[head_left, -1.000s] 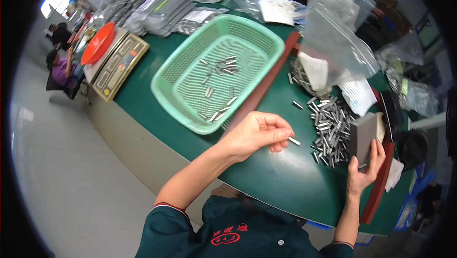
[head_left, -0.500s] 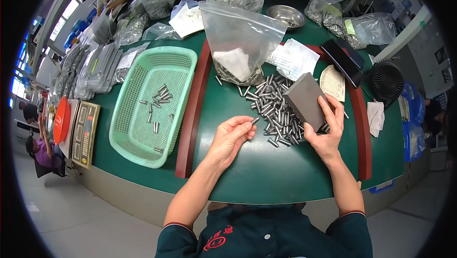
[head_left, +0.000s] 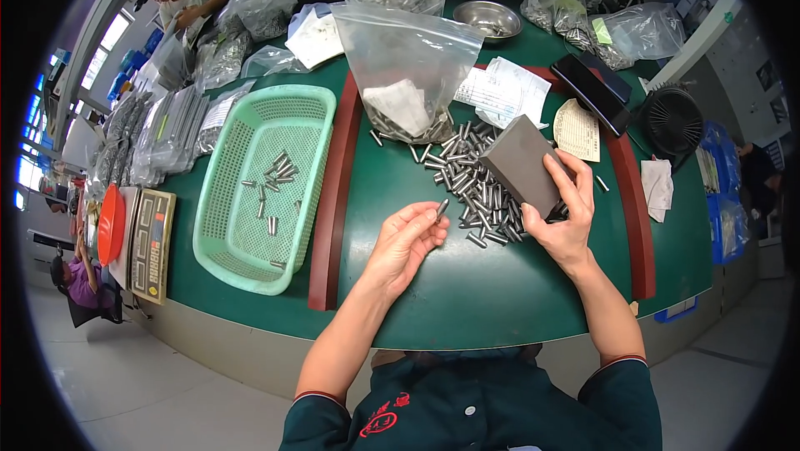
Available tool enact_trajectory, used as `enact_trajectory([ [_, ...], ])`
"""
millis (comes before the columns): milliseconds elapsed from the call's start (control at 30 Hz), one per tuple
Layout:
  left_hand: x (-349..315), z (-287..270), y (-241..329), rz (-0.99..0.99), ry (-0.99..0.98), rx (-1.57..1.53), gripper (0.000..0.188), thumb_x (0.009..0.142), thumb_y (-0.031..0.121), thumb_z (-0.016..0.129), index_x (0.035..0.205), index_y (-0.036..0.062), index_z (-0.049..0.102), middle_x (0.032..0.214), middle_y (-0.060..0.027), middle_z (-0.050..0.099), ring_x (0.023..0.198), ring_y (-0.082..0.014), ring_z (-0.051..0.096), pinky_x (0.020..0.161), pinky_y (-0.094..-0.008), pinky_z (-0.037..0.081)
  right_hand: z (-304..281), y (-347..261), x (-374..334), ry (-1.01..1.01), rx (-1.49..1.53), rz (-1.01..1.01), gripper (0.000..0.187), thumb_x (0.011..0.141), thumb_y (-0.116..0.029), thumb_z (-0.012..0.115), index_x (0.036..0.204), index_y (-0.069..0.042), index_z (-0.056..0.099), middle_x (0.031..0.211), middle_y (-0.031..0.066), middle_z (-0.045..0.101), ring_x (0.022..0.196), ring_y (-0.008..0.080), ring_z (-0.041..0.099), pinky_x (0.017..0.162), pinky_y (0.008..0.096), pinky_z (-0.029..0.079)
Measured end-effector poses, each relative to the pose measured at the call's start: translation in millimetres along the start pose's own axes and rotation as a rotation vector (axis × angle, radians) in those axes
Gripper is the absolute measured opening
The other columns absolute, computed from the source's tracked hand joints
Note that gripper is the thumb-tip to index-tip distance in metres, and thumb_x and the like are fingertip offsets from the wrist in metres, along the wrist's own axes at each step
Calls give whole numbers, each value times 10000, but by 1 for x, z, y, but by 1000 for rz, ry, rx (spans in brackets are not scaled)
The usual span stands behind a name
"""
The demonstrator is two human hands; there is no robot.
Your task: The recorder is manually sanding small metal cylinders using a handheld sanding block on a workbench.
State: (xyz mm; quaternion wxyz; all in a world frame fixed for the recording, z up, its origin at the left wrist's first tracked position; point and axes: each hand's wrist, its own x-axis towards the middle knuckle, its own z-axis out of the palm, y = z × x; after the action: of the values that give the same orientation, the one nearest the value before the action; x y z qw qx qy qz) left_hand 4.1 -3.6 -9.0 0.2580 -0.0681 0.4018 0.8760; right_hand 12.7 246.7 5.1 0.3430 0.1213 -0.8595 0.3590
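Observation:
Between the thumb and fingers of my left hand (head_left: 407, 243) is a small metal pin (head_left: 442, 208), its tip pointing up and away. My right hand (head_left: 567, 209) grips a dark grey rectangular block (head_left: 523, 165), tilted over the right side of a heap of metal pins (head_left: 477, 193). The block hides part of that heap. A light green perforated basket (head_left: 204, 226) stands to the left, with several loose pins (head_left: 281, 169) lying on its bottom. Behind the heap rises a clear zip bag (head_left: 408, 43) with more pins and a white paper inside.
Dark red rails (head_left: 333, 209) edge the green table (head_left: 467, 309) work area. Papers (head_left: 508, 93), a phone (head_left: 590, 94), a black fan (head_left: 671, 120) and a metal bowl (head_left: 488, 19) lie beyond. A scale (head_left: 153, 244) stands at far left; a person (head_left: 187, 0) works in the background.
The pin in my left hand has turned more upright. My right hand still holds the block over the heap. The whole view has shifted slightly.

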Motion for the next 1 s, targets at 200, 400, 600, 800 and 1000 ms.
enact_trajectory([
  [200, 0, 0, 0, -30, -32, -5, 184, 934, 145, 604, 1047, 0, 612, 881, -104, 655, 759, -148, 604, 708, -263, 506, 1, 1, -1, 11, -11, -6, 642, 561, -117, 724, 1184, 3, 621, 1201, 197, 533, 1066, 335, 550, 878, 414, 483],
  [400, 0, 0, -1, -51, -61, 10, 208, 945, 167, 591, 1061, -4, 615, 880, -103, 655, 759, -146, 607, 704, -258, 507, 2, 1, -1, 7, -13, -19, 639, 560, -114, 725, 1179, 5, 620, 1200, 192, 534, 1055, 330, 550, 872, 409, 481],
  [600, -2, 4, -3, -46, -70, 52, 221, 930, 164, 620, 1067, -9, 617, 900, -100, 661, 771, -137, 619, 725, -257, 521, 2, 0, -1, -3, -6, -6, 645, 555, -106, 735, 1179, 4, 619, 1195, 186, 534, 1042, 324, 547, 869, 410, 477],
  [800, -4, 7, -3, 11, -51, 131, 222, 911, 140, 647, 1070, -13, 629, 915, -99, 667, 778, -135, 623, 749, -265, 524, 1, -1, 0, -19, 2, 3, 650, 551, -98, 739, 1181, 8, 617, 1199, 184, 531, 1047, 322, 542, 871, 408, 475],
  [1000, -4, 8, -4, 69, -31, 182, 200, 903, 103, 648, 1062, -17, 632, 917, -108, 675, 781, -138, 628, 753, -270, 524, 3, -1, -2, -23, 9, 6, 654, 553, -102, 739, 1185, 11, 614, 1202, 187, 529, 1048, 322, 541, 876, 406, 472],
])
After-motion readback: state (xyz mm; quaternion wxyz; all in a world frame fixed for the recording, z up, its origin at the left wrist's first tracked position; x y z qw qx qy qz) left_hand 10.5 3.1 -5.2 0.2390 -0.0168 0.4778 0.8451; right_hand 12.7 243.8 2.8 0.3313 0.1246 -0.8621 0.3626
